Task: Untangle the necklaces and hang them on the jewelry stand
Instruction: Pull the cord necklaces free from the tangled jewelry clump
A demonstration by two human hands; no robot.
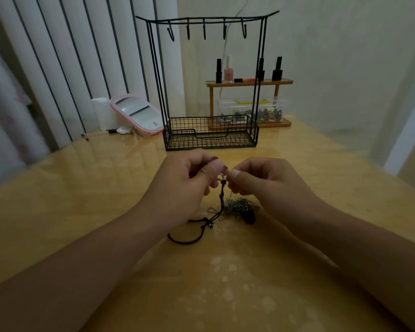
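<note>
We are near the start of the job, by the look of it — all five hooks along the top bar of the black wire jewelry stand (210, 80), in the upper centre of the frame, hang bare, and its mesh basket holds nothing we can see. At mid-frame our left hand (189, 180) and right hand (266, 180) meet fingertip to fingertip, both pinching a small pale ring or clasp at the top of a black cord necklace (203, 224), which trails down onto the glossy yellow-wood table (82, 188). Just below the right hand lies the knotted heap of thin metal chain (240, 207) with a dark pendant. We judge everything is left — parting the strands, then hanging each.
</note>
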